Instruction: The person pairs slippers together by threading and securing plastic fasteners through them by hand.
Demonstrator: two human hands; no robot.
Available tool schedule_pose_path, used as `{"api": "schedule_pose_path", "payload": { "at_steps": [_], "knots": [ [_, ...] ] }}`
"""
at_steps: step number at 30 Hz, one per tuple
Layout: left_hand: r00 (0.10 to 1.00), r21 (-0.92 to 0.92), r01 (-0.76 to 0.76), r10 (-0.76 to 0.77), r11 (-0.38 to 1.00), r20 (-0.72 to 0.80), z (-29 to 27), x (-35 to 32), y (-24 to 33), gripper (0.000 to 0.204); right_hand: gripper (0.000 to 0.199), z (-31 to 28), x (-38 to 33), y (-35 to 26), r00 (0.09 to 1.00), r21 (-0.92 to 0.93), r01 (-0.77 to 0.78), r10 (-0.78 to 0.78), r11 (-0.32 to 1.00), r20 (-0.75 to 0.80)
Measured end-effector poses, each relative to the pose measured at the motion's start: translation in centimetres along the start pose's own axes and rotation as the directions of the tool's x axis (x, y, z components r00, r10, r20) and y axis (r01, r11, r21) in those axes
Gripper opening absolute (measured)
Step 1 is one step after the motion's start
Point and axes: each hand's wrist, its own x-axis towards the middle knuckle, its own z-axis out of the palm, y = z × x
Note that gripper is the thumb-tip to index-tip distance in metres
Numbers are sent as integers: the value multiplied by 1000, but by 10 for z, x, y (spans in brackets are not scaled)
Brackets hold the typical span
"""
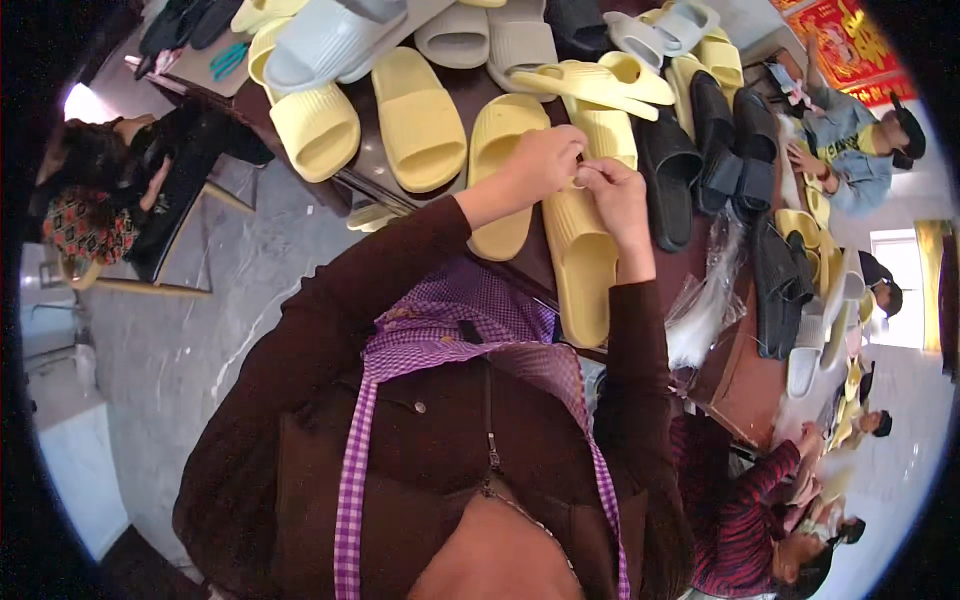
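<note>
Both my hands are raised close together above the slippers at the table's near edge. My left hand (543,163) is closed in a pinch over a tan-yellow slipper (503,222). My right hand (618,203) pinches too, thumb against fingers, beside the left fingertips and over a long pale-yellow slipper (582,275). Whatever lies between the fingertips is too small to make out. To the left sits another yellow slipper (420,125), its toe toward me. A black slipper (668,170) lies just right of my right hand.
Grey slippers (330,45) and yellow ones are heaped at the back of the dark red table (735,385). Clear plastic bags (710,300) lie on the right. A person in a denim jacket (850,140) and others work along the right side; someone sits at the left beside a chair (190,285).
</note>
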Motion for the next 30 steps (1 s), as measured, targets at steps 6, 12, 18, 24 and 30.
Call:
{"api": "schedule_pose_path", "payload": {
  "at_steps": [6, 12, 18, 24, 30],
  "knots": [
    [588, -771, 636, -632, -23, 505, -30, -22, 36, 19, 11, -1, 2, 4, 988, 236, -149, 152, 960, 8],
    [333, -605, 664, -552, -439, 765, -43, -51, 59, 20, 10, -9, 5, 11, 988, 237, -141, 151, 961, -24],
    [256, -495, 703, -468, -511, 846, -51, -61, 55, 20, 11, -11, 5, 6, 989, 232, -144, 148, 962, -2],
    [266, -566, 658, -550, -497, 792, -64, -56, 61, 19, 13, -11, 18, 8, 987, 217, -162, 156, 963, 45],
    [232, -568, 640, -575, -518, 785, -72, -59, 78, 17, 12, -4, 25, 6, 993, 251, -115, 109, 961, 40]
  ]
}}
